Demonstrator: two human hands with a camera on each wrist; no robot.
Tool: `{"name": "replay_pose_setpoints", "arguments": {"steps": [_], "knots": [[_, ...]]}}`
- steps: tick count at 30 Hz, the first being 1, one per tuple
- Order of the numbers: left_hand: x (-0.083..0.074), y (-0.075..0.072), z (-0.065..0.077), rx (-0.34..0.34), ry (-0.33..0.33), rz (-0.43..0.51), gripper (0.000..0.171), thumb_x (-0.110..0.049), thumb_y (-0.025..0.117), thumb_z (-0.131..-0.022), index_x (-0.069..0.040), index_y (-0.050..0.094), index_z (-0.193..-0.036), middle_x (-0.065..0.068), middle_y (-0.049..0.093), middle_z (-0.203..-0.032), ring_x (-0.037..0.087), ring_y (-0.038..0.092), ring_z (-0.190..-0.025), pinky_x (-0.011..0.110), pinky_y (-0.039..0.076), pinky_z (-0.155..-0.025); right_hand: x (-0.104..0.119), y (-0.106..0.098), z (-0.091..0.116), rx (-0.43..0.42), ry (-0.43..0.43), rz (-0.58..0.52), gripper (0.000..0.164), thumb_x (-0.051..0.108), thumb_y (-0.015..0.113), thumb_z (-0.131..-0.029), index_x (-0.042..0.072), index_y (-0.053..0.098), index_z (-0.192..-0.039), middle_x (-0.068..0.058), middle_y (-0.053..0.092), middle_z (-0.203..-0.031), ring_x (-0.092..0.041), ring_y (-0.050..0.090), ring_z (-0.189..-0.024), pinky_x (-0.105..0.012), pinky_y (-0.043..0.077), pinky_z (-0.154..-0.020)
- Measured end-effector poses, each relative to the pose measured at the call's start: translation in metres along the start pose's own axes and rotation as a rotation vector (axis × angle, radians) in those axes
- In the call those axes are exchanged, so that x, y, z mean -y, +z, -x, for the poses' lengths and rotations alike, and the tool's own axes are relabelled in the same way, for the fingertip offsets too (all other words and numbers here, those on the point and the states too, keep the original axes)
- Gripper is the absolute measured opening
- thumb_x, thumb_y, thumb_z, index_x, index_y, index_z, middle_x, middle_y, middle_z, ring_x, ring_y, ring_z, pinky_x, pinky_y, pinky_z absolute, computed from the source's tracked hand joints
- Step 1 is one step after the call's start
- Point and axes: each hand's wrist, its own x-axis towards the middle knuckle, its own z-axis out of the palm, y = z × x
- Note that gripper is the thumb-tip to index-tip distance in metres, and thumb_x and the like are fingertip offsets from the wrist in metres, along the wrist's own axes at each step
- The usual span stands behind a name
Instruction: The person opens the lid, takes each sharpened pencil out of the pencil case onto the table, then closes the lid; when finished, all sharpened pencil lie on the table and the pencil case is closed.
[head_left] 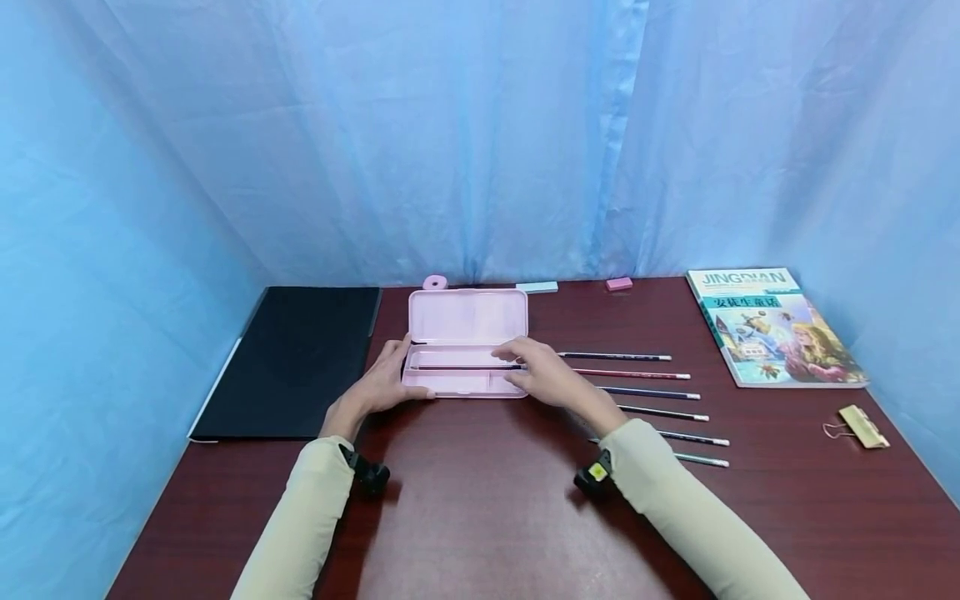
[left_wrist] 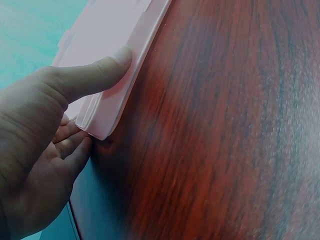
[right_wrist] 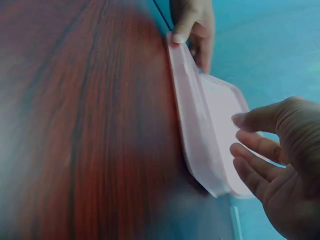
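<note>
The person's left hand (head_left: 386, 379) is gripping the left end of an open, pale-pink, rectangular pencil case (head_left: 468, 317), which is sitting on a reddish-brown, wood-grained table (head_left: 465, 500). The right hand (head_left: 542, 375) is hovering at the case's right end, thumb and fingertips spread apart. Six slim, mixed-colour pencils (head_left: 652, 392) are lying to the right.

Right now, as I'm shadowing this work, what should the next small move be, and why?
Probably draw the right hand back toward the pencils on the right: in its wrist view, thumb and fingers stand apart with nothing visible between them, the pencil case is open, and the left hand holds its left end.
</note>
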Motion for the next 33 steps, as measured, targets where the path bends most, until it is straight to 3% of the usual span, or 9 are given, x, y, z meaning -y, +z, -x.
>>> {"name": "replay_pose_setpoints", "arguments": {"steps": [8,15,23,28,33], "knots": [[-0.001,0.0,-0.001,0.01,0.003,0.006,0.112,-0.049,0.075,-0.069,-0.017,0.004,-0.15,0.01,0.026,-0.138,0.026,0.032,-0.124,0.047,0.028,-0.104,-0.004,0.018,-0.025,0.133,0.086,0.112,0.026,0.001,0.061,-0.083,0.003,0.062,-0.109,-0.011,0.062,-0.104,-0.022,0.057,-0.098,-0.036,0.044,-0.088],[-0.002,0.0,0.0,0.005,0.001,0.021,0.112,-0.048,0.076,-0.069,-0.018,0.006,-0.15,0.009,0.027,-0.137,0.026,0.032,-0.123,0.047,0.028,-0.104,-0.004,0.015,-0.037,0.19,0.189,0.068,0.023,0.0,0.063,-0.082,0.003,0.063,-0.105,-0.007,0.064,-0.091,-0.018,0.058,-0.087,-0.033,0.046,-0.082],[-0.001,-0.001,0.0,0.007,-0.002,0.027,0.111,-0.046,0.076,-0.069,-0.019,0.006,-0.15,0.009,0.027,-0.137,0.026,0.032,-0.123,0.046,0.028,-0.105,-0.011,0.018,-0.037,0.179,0.213,0.011,0.018,0.001,0.063,-0.083,0.007,0.067,-0.099,-0.002,0.063,-0.084,-0.012,0.055,-0.079,-0.026,0.044,-0.075],[-0.001,-0.001,0.0,0.004,0.008,0.016,0.112,-0.047,0.077,-0.069,-0.018,0.005,-0.15,0.01,0.027,-0.137,0.025,0.032,-0.124,0.046,0.028,-0.105,-0.01,0.019,-0.036,0.168,0.217,0.02,0.016,0.001,0.062,-0.083,0.009,0.07,-0.095,0.0,0.066,-0.085,-0.013,0.054,-0.08,-0.029,0.044,-0.077],[-0.002,0.0,0.001,0.006,0.006,0.014,0.112,-0.048,0.076,-0.069,-0.017,0.005,-0.15,0.009,0.027,-0.137,0.025,0.032,-0.124,0.046,0.028,-0.105,-0.012,0.015,-0.033,0.09,0.2,-0.014,0.016,0.003,0.063,-0.083,0.01,0.072,-0.094,0.001,0.066,-0.084,-0.013,0.055,-0.079,-0.029,0.045,-0.077]]}}
